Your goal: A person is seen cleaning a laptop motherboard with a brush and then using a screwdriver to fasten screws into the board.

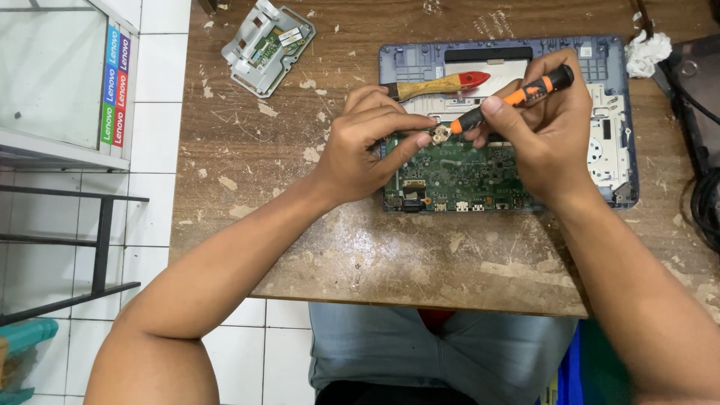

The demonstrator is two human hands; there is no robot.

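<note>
At the far left stands a glass-fronted cabinet [52,75] with a strip of coloured stickers down its edge, and below it a black metal rack [101,240] over the white tiled floor [161,150]. On the worn wooden table [420,262], toward its far left part, lies a loose grey metal bracket [266,45] with a small circuit strip on it, well apart from my hands.

My left hand [360,150] is curled narrow, thumb and forefinger pinched on a small round metal part [441,134] that sits just above the green circuit board [457,176]. Behind my left fingers, on the far side, a brush [435,85] with a wooden handle and a red ferrule lies across the open laptop base [619,112], which is blue-grey and holds the board in its near left part.

My right hand [544,131] is closed around a black and orange screwdriver [517,96], tilted so that its handle points far right and its tip comes down to the left, meeting the round part between my two hands. I cannot tell whether the tip is seated in it.

Further right, a crumpled white tissue [646,52] rests at the far corner of the base, and black cables [705,195] run along the table's right edge.
</note>
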